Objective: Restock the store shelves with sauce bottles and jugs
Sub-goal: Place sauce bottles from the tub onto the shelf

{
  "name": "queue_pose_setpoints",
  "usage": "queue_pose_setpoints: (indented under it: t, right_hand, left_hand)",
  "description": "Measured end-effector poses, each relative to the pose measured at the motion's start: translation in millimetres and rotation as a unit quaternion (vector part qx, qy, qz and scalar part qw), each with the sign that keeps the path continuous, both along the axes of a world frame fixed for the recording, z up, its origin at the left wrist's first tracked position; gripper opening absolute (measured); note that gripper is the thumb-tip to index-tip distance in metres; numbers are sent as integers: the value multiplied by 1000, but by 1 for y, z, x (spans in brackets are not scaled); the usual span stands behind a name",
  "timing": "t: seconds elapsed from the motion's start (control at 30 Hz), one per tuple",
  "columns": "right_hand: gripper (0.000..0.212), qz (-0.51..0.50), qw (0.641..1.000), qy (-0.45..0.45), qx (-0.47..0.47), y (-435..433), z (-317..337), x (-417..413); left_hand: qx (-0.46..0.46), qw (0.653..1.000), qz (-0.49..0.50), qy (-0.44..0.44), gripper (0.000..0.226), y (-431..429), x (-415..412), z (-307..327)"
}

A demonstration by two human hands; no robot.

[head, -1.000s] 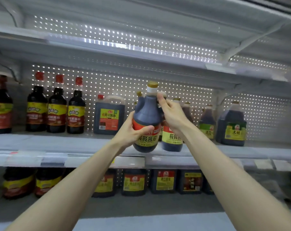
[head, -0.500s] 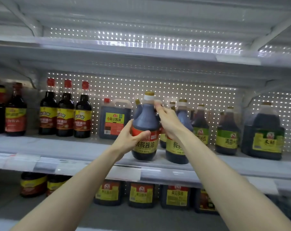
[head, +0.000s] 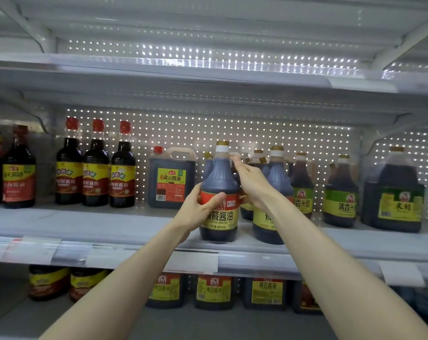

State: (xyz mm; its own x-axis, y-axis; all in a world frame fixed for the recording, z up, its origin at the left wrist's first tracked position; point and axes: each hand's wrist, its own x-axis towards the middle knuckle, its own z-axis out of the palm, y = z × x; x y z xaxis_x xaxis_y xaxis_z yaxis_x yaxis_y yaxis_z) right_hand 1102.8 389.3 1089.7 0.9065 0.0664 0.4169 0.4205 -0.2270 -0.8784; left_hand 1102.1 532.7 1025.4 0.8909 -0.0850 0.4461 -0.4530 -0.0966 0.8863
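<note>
A dark soy sauce bottle with a gold cap, white neck band and red and yellow label stands on the middle shelf, near its front edge. My left hand grips its label from the left, thumb across the front. My right hand holds the bottle's handle and right side near the neck. A matching bottle stands just to the right, partly hidden by my right forearm.
Three red-capped bottles and a square jug stand to the left. Green-labelled vinegar bottles and a big jug stand to the right. More jugs fill the lower shelf. The upper shelf overhangs closely.
The bottle has come down from the air onto the middle shelf beside its twin. Both hands stay on it, and the view has shifted left and closer.
</note>
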Motion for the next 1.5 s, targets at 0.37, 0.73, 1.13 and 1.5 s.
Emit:
queue_pose_setpoints:
  t: [0.37, 0.73, 1.13, 1.5]
  right_hand:
    - [40, 14, 998, 11, 64, -7, -45, -9]
    - [44, -21, 999, -41, 29, -2, -81, -23]
    - [42, -8, 999, -28, 21, -3, -78, -25]
    - [43, -10, 999, -40, 28, -4, -82, -26]
  left_hand:
    - [-9, 998, -41, 49, 52, 6, -6, -1]
    - [-37, 997, -33, 63, 47, 8, -13, -11]
    - [-2, 1000, 18, 20, 42, 3, -13, -14]
    - [-21, 998, -30, 59, 53, 11, -18, -13]
